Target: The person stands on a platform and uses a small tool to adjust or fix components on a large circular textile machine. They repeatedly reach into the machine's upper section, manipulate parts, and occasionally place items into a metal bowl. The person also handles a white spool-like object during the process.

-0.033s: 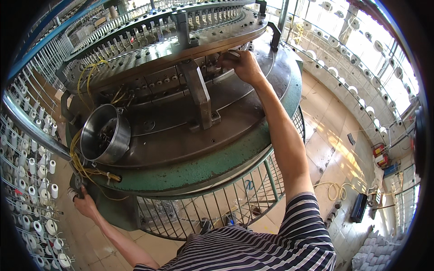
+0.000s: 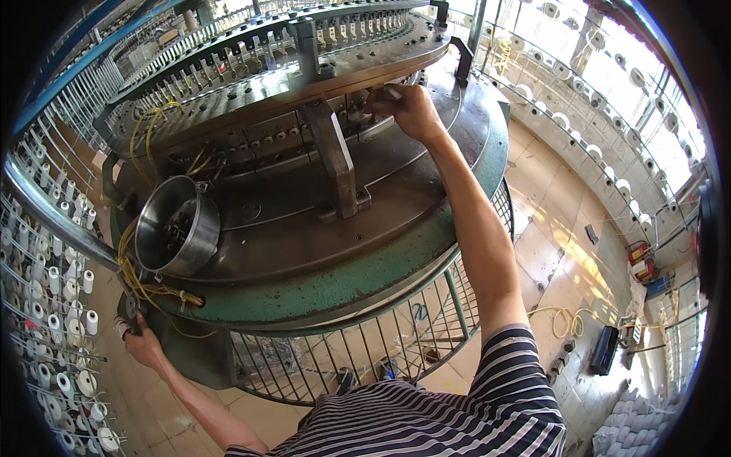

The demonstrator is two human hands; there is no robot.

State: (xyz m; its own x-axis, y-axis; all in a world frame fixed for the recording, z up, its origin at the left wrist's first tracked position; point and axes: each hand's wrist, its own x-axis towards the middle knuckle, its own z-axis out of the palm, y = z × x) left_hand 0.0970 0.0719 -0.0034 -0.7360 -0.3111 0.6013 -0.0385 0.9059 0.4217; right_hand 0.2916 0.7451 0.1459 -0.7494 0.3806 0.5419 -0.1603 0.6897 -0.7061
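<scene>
My right hand (image 2: 411,113) reaches under the upper ring of a large circular knitting machine (image 2: 304,251). Its fingers are closed beside the row of small round fittings (image 2: 282,135) there. A small greyish piece (image 2: 393,92) shows at the fingers, too small to name. Low at the machine's left side, my left hand (image 2: 145,346) is closed around a grey metal part (image 2: 132,307), whose lower end is hidden by the fingers. On the brown deck, a steel pot (image 2: 199,236) sits tilted, with dark small pieces (image 2: 179,225) inside.
A dark metal bracket (image 2: 335,160) rises between the deck and the ring, left of my right hand. Yellow tubes (image 2: 141,282) hang by the pot. Racks of white yarn cones (image 2: 57,278) stand left and right. A barred guard (image 2: 343,358) curves below the green rim (image 2: 320,301).
The small greyish piece at my right fingers has shifted slightly. Both hands stay in the same places.
</scene>
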